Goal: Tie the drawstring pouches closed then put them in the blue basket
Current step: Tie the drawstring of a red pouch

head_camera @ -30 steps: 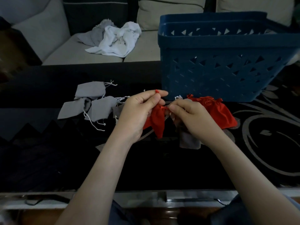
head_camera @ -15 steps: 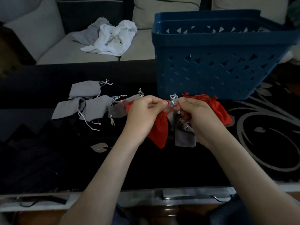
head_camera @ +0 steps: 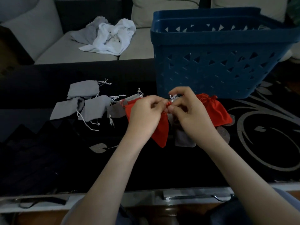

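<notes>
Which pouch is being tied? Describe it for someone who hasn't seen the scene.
Start at the blue basket; in front of it the left hand and right hand meet over the dark table. The hanging red pouch dangles from their pinch, unlike the other red pouch and grey pouches, which lie on the table.

From where I sit, the left forearm and the right forearm rise bare from the bottom corners and angle inward. I have the left hand curled, knuckles up, with thumb and forefinger pinching the red drawstring. The right hand faces it, fingertips against the left's. Its thumb and forefinger pinch the same cord, and its other fingers arch above. Both wrists bend slightly toward each other.
</notes>
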A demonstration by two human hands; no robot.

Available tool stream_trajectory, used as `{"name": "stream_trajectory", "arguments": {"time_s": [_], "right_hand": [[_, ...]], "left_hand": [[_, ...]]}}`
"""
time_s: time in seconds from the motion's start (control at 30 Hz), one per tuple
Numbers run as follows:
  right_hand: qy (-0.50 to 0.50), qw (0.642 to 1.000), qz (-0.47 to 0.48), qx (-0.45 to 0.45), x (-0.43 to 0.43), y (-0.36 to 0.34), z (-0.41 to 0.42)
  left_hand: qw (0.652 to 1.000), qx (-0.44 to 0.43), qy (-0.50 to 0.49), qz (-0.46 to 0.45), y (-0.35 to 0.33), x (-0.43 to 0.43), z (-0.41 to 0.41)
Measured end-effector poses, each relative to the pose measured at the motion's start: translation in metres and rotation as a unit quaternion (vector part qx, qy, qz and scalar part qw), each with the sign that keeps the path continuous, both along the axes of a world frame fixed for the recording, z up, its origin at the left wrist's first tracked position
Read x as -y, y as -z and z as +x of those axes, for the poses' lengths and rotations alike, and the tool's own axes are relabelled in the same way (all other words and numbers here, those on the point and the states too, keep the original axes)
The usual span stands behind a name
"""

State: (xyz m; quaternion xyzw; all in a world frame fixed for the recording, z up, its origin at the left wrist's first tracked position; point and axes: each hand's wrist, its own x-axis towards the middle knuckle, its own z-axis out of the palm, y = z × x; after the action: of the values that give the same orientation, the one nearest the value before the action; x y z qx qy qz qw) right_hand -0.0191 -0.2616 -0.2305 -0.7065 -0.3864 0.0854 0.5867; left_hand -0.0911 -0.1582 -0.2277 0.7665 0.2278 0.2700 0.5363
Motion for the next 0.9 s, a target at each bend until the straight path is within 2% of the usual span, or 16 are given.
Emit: {"name": "stream_trajectory", "arguments": {"time_s": [0.43,0.67,0.9], "right_hand": [[0.05,0.997,-0.014,0.049,-0.001,-0.001,-0.005],[0.021,0.999,0.023,0.032,0.001,-0.002,-0.004],[0.004,0.995,-0.012,0.094,0.005,-0.006,-0.001]], "left_hand": [[0.996,-0.026,0.007,0.088,-0.007,0.005,-0.011],[0.998,-0.006,0.038,-0.046,-0.012,0.002,-0.01],[0.99,-0.006,0.069,-0.123,-0.011,-0.001,-0.01]]}}
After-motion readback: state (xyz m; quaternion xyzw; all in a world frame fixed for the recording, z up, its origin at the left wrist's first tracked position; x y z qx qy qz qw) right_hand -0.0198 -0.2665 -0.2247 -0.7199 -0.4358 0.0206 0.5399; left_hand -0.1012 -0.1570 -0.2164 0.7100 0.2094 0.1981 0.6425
